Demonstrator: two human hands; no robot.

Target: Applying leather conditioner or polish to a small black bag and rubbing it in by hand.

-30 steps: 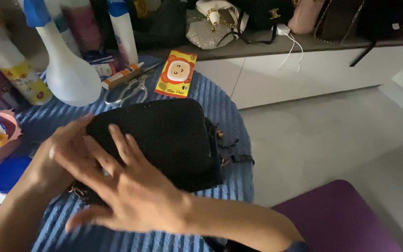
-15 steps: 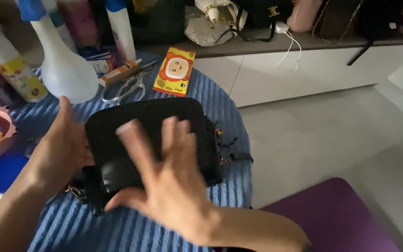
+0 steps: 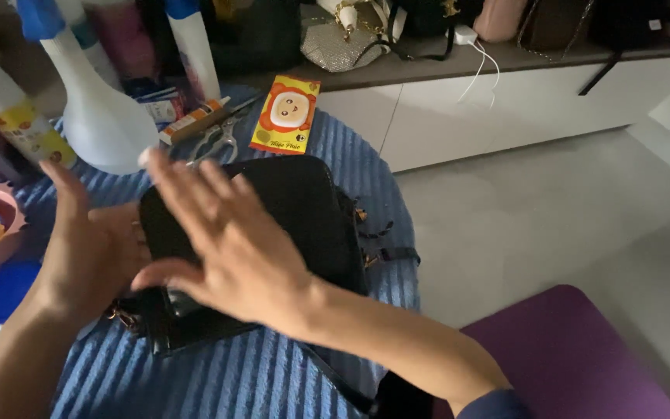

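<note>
Blue ribbed table [image 3: 257, 380] — black bag [image 3: 296, 217] lengthwise away; both hands' fingers spread.

I count one black bag [image 3: 288, 225], two hands, left [image 3: 91, 256] and right [image 3: 230, 248], three spray bottles [image 3: 98, 116], one pair of scissors [image 3: 215, 140], one yellow packet [image 3: 286, 114], one purple stool [image 3: 575, 357].

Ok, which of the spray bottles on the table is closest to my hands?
The wide, round-bodied translucent white spray bottle with the blue trigger, just beyond your right hand's fingertips. The slim white spray bottle stands farther back.
</note>
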